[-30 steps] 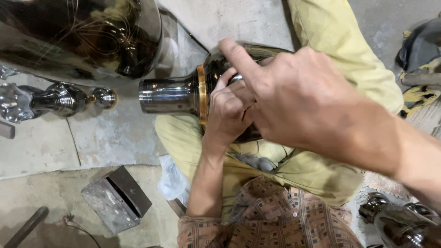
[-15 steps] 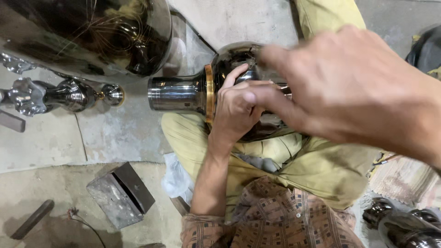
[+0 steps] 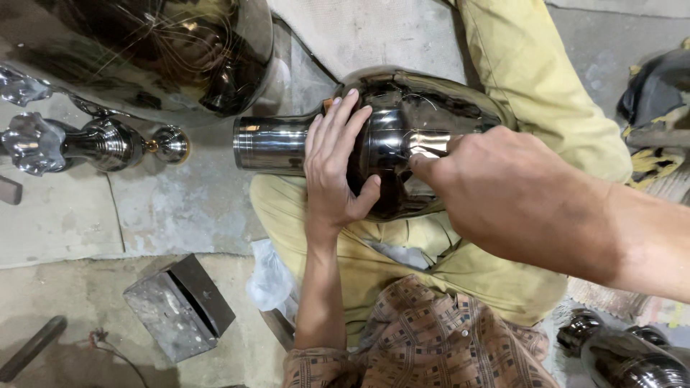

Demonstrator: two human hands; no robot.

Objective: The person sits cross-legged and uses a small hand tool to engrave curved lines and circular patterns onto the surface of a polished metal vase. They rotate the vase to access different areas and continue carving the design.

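Note:
A shiny dark metal vase (image 3: 424,115) lies on its side across my lap, its cylindrical neck (image 3: 269,144) pointing left. My left hand (image 3: 334,162) is spread flat over the shoulder of the vase, fingers apart, steadying it. My right hand (image 3: 514,190) comes in from the right with its fingertips pinched against the vase's belly; whether something small is between them is hidden. My yellow trousers (image 3: 532,72) lie under and behind the vase.
A large polished metal vessel (image 3: 158,50) fills the top left. A small ornate metal piece (image 3: 93,144) lies left of the neck. A grey metal block (image 3: 180,305) rests on the concrete floor at lower left. More shiny metal parts (image 3: 625,352) sit at lower right.
My left hand has opened out flat over the vase's shoulder, covering the brass band. My right hand has dropped lower, onto the vase's belly. The view has shifted slightly.

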